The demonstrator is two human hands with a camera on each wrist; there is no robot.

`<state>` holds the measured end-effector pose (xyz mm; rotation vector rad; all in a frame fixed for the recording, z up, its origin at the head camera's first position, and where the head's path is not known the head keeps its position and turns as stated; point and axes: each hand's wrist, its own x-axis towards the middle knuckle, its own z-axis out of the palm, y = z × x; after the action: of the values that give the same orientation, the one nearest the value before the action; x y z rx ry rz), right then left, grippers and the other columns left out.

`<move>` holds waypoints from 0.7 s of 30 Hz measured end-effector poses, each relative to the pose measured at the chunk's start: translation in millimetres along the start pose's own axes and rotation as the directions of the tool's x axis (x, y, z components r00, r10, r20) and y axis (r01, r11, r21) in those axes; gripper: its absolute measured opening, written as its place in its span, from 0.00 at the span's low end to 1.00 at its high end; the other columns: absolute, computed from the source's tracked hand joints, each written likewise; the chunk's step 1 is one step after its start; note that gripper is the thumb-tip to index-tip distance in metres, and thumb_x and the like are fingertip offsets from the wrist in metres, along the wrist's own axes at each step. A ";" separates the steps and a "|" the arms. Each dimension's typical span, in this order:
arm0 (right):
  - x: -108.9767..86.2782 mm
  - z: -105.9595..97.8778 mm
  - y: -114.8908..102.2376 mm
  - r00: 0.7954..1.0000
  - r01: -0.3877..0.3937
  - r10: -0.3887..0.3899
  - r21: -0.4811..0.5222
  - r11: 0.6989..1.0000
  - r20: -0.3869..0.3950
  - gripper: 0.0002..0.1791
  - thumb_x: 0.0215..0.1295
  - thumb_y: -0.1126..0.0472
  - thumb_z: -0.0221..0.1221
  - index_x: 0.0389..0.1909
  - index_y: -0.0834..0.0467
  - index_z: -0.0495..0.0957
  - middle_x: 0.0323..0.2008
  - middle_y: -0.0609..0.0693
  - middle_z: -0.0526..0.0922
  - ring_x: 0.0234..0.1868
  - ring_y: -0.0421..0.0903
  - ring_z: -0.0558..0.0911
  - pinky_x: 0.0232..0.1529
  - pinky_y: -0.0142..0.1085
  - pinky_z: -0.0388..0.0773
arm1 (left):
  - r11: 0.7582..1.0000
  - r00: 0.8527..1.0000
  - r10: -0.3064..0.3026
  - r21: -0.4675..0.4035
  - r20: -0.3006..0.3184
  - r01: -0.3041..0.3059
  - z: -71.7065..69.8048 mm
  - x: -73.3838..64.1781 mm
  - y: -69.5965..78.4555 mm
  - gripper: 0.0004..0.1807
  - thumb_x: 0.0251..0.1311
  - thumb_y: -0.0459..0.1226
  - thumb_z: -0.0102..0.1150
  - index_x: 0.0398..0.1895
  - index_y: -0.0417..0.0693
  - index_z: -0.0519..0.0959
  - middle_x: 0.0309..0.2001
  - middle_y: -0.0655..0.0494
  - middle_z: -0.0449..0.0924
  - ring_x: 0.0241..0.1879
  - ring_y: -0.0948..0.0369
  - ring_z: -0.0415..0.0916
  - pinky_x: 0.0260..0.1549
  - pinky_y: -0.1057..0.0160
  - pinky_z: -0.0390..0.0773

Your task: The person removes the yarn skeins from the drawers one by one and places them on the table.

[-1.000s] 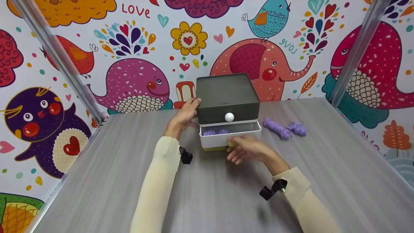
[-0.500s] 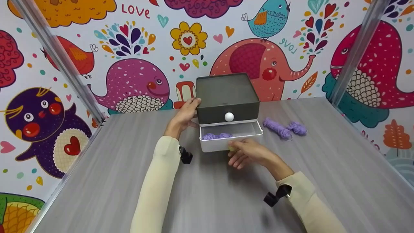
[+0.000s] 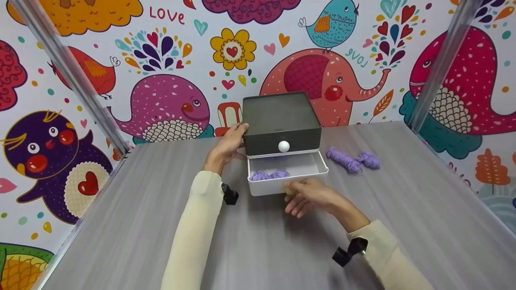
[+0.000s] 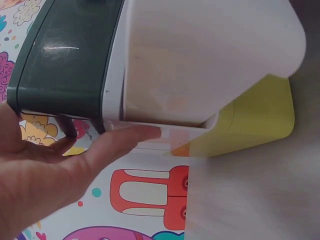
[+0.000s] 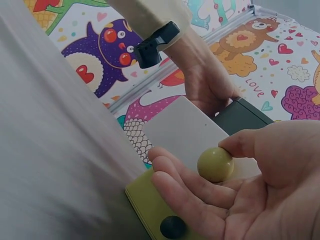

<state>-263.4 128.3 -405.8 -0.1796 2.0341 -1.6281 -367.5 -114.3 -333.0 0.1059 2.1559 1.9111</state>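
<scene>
while the right hand (image 3: 310,194) is gripping: thumb and fingers are pinching the yellow-green knob (image 5: 216,164)
white drawer (image 3: 266,188): is jutting out directly behind that grip, purple yarn (image 3: 260,176) lying inside
left hand (image 3: 226,149): is pressing uncurled against the dark box (image 3: 282,114)

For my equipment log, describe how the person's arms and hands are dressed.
Plain, pale cream sleeves cover the left arm and right arm down to the wrists. Each cuff carries a small, angular black device. The left hand and right hand are ungloved. No cables show.
</scene>
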 end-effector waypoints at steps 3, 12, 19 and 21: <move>-2.9 1.2 0.6 1.000 0.008 -0.008 -0.011 1.000 -0.003 0.27 0.74 0.46 0.53 0.40 0.71 0.79 0.27 0.57 0.89 0.22 0.43 0.85 0.26 0.36 0.84 | 1.000 1.000 0.002 -0.004 -0.001 -0.002 -0.4 -0.1 -0.1 0.34 0.78 0.52 0.38 0.79 0.48 0.47 0.72 0.38 0.60 0.73 0.36 0.59 0.60 0.27 0.67; -10.7 3.3 4.9 1.000 0.014 -0.014 -0.020 1.000 0.005 0.31 0.73 0.44 0.54 0.43 0.73 0.79 0.27 0.57 0.89 0.22 0.43 0.85 0.28 0.37 0.85 | 1.000 1.000 0.001 -0.013 -0.004 -0.001 -0.9 -1.2 -0.7 0.35 0.77 0.52 0.39 0.80 0.49 0.45 0.75 0.38 0.56 0.74 0.36 0.56 0.61 0.26 0.65; -17.6 5.7 9.5 1.000 0.024 -0.024 0.002 1.000 -0.004 0.33 0.71 0.43 0.56 0.45 0.75 0.79 0.24 0.53 0.88 0.21 0.41 0.84 0.27 0.34 0.84 | 1.000 1.000 -0.005 -0.003 -0.013 0.005 -0.1 -0.4 -0.5 0.35 0.77 0.52 0.39 0.80 0.50 0.46 0.76 0.39 0.56 0.75 0.37 0.56 0.61 0.27 0.65; -20.4 6.3 10.8 1.000 0.025 -0.025 0.000 1.000 -0.003 0.33 0.71 0.42 0.56 0.45 0.75 0.79 0.24 0.53 0.88 0.21 0.41 0.84 0.27 0.34 0.84 | 1.000 1.000 -0.007 0.002 -0.010 0.007 0.1 -0.2 -0.4 0.35 0.77 0.52 0.38 0.80 0.50 0.46 0.76 0.39 0.55 0.75 0.37 0.55 0.62 0.27 0.65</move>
<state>-240.7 134.1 -410.5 -0.2036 2.0415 -1.6450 -367.2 -114.3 -333.4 0.0890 2.1621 1.9099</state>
